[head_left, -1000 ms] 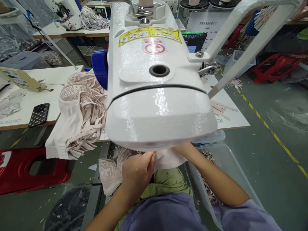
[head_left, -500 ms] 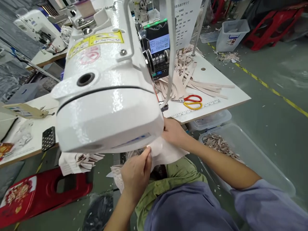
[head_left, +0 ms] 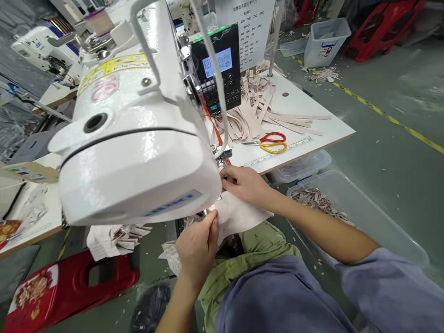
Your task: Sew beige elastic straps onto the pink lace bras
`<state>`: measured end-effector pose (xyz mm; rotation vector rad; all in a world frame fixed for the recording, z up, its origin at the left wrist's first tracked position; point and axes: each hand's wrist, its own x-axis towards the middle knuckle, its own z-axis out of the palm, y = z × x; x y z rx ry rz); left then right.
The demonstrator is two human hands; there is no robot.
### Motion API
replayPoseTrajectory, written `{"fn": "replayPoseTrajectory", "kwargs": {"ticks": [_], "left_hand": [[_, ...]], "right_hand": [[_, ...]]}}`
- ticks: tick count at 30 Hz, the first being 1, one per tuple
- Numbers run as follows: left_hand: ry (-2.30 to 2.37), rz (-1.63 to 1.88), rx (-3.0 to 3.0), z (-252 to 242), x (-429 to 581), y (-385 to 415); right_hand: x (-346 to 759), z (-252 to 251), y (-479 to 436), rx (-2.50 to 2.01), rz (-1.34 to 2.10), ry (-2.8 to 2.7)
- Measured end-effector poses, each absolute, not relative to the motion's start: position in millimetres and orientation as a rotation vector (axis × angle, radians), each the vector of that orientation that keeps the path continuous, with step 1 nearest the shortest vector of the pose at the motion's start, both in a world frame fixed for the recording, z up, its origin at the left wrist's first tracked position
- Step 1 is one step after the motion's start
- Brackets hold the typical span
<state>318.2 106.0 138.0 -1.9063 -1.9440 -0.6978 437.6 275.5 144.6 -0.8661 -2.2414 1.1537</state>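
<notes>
White machine head (head_left: 132, 157) hiding pale fabric (head_left: 239, 215) — scissors (head_left: 273, 142), strips (head_left: 249, 113) behind

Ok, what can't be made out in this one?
Needle and stitch line: hidden behind the sewing machine head, head view.
Right hand fingertips: tucked under it, grip unclear.
Pale fabric pinched by left hand: far end under the machine.
Size chart print: too small, cut by top edge.

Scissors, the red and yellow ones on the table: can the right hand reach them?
Probably yes. The right hand rests on the pale fabric by the sewing machine, and the scissors lie close beyond it on the table with nothing between them.
</notes>
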Motion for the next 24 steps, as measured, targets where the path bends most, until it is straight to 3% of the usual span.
{"fn": "replayPoseTrajectory", "kwargs": {"ticks": [17, 24], "left_hand": [[-2.013, -0.798, -1.980, 124.6, 315.0, 98.9], [-2.078, -1.012, -1.983, 145.0, 319.3, 104.8]], "right_hand": [[451.4, 127.6, 286.8, -0.863, 1.061, -2.240], [455.8, 119.9, 263.6, -0.928, 1.530, -1.910]]}}
